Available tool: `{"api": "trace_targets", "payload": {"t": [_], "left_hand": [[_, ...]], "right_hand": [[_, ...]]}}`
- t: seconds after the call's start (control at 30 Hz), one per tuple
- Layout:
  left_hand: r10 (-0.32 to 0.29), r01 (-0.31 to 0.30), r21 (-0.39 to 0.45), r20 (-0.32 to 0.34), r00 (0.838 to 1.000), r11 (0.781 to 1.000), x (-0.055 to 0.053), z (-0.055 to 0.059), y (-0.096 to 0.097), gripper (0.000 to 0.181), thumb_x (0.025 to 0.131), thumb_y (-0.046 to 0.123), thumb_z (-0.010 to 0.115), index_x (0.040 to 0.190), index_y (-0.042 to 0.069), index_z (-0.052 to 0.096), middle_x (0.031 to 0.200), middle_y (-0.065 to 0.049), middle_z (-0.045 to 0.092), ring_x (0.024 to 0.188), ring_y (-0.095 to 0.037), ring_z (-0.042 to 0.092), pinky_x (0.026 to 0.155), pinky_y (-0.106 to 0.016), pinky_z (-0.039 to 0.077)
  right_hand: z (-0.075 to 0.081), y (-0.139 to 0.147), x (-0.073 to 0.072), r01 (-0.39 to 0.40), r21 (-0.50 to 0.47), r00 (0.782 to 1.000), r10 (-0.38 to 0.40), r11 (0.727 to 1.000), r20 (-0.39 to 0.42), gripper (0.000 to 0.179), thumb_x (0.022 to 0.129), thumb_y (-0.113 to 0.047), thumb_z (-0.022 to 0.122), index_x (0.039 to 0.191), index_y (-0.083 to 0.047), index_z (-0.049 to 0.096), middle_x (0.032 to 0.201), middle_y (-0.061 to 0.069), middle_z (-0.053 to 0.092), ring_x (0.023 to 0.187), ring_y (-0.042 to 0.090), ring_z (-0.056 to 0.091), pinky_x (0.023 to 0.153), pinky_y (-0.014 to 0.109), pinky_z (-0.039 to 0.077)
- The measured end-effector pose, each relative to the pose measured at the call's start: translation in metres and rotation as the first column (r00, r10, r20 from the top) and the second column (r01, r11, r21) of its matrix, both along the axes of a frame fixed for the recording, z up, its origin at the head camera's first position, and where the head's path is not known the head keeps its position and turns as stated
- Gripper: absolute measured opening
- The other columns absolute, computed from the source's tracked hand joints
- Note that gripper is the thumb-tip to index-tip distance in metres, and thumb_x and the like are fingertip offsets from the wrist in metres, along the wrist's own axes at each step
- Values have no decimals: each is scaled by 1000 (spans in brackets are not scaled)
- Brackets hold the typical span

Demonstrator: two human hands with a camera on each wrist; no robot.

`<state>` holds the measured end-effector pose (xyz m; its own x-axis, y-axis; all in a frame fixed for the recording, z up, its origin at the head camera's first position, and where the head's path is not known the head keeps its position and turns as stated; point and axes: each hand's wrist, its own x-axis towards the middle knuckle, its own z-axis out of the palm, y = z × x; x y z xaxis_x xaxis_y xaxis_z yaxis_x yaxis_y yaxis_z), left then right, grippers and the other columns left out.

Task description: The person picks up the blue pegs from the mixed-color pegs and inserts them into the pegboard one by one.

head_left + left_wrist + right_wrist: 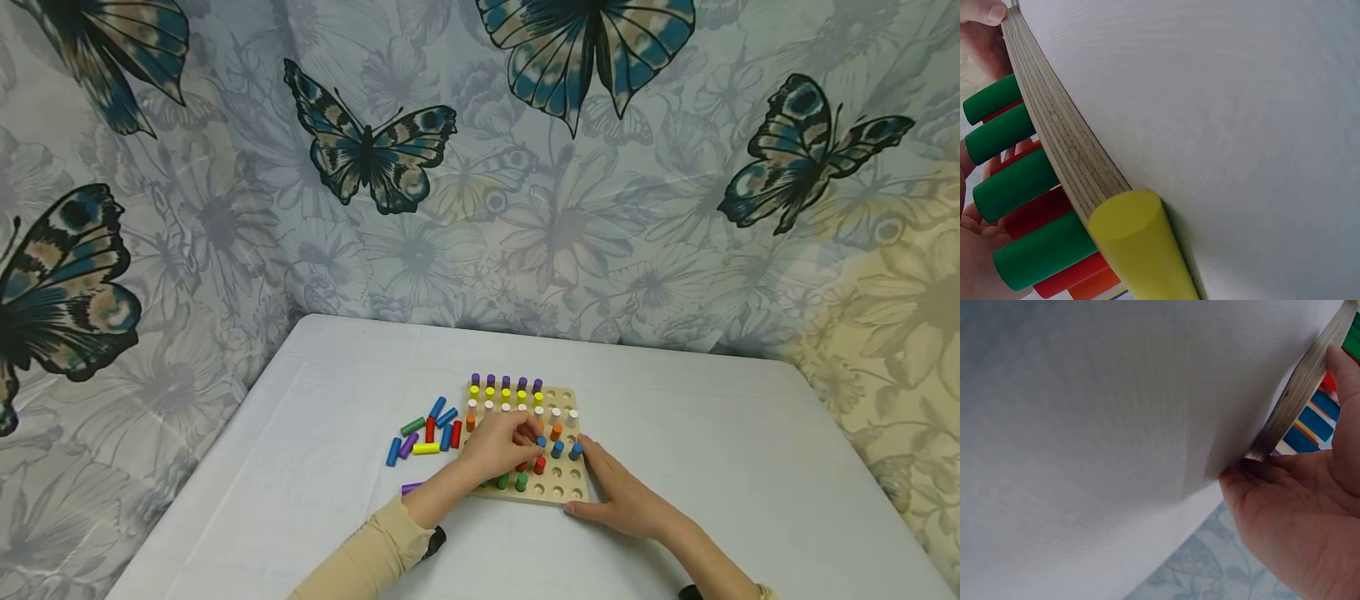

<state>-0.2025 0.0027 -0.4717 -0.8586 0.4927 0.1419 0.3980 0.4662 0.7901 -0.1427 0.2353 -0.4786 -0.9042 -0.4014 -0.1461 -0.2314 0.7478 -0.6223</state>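
Note:
A wooden pegboard point(556, 493) lies on the table, filled with rows of purple, yellow, white, orange, blue, red and green pegs. My left hand point(498, 443) reaches over its middle, and thumb and fingertips pinch a blue peg point(541, 442) in the blue row. Beside that one, two more blue pegs stand upright toward the right edge. My right hand point(626, 497) holds the board's near right corner, its thumb against the front edge and its fingers along the right side. In the right wrist view the thumb and fingers span the board's wooden edge point(1300, 387).
Loose pegs in blue, green, red, purple and yellow lie left of the board, among them a green peg point(412, 427). One purple peg point(411, 488) is by my left forearm. The white table point(247, 467) meets a butterfly-patterned cloth point(420, 267) behind.

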Motion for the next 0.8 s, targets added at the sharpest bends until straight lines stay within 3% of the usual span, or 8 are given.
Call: {"api": "trace_targets", "payload": {"t": [0.8], "left_hand": [[12, -12, 12, 29, 1000, 1000, 2, 2, -3, 15, 85, 17, 77, 94, 8, 71, 79, 11, 64, 68, 2, 58, 66, -15, 50]], "right_hand": [[0, 0, 0, 0, 2, 1000, 0, 1000, -1, 107, 83, -56, 69, 154, 2, 14, 157, 26, 18, 142, 47, 17, 110, 62, 22]]}}
